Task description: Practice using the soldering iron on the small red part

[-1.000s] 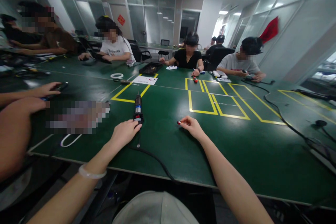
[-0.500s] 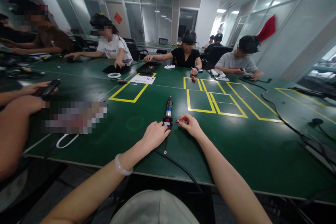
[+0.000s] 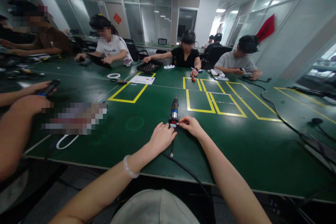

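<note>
A slim power tool with its inner parts exposed, looking like an electric screwdriver (image 3: 174, 112), lies on the green table in front of me, tip pointing away. My left hand (image 3: 163, 135) is closed around its near end. On the other side, my right hand (image 3: 193, 126) pinches a small part (image 3: 179, 124) between thumb and fingertips, held against the tool's side. The part is mostly covered, so its kind cannot be made out. From the near end come a black cable (image 3: 187, 171) and a thin wire with a ring terminal (image 3: 172, 155).
Yellow tape outlines (image 3: 201, 111) mark the table ahead. A white sheet (image 3: 142, 79), a tape roll (image 3: 113, 76) and a black tray (image 3: 149, 66) lie farther off. A co-worker's hands (image 3: 43, 92) hold a dark tool at left. Cables (image 3: 288, 126) run along the right.
The screwdriver and my left hand have shifted slightly right. The small part in my right hand, apart from the tool before, is now at its side. Across the table, a co-worker has lifted a dark tray.
</note>
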